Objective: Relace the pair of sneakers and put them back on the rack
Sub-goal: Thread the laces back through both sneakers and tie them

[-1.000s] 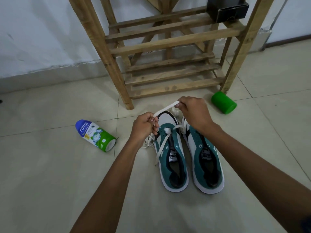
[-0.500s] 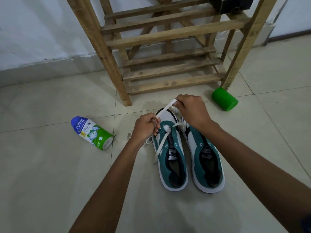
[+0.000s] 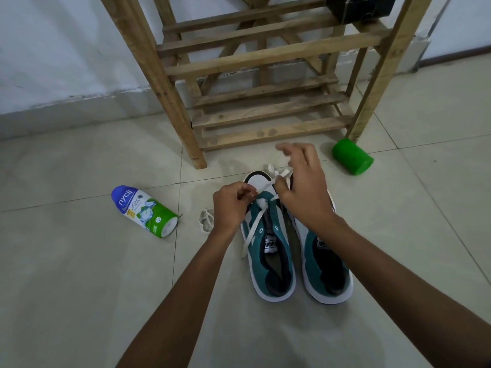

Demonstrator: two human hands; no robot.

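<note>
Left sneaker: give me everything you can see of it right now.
The left sneaker is teal with a white sole, white toe cap and dark lining. It stands upright on the tiled floor, toe towards the wooden rack, beside its mate. A flat white lace runs only through its front eyelets, one end trailing over its left side. The left hand pinches the lace at the toe; the right hand hovers above, fingers spread.

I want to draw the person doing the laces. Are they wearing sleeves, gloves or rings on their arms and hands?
No gloves, and no rings or watch that I can see. The left hand and right hand are bare, and both forearms are bare up to the picture's edge. Only a tiny dark bit, maybe a sleeve, peeks in at the bottom right corner.
</note>
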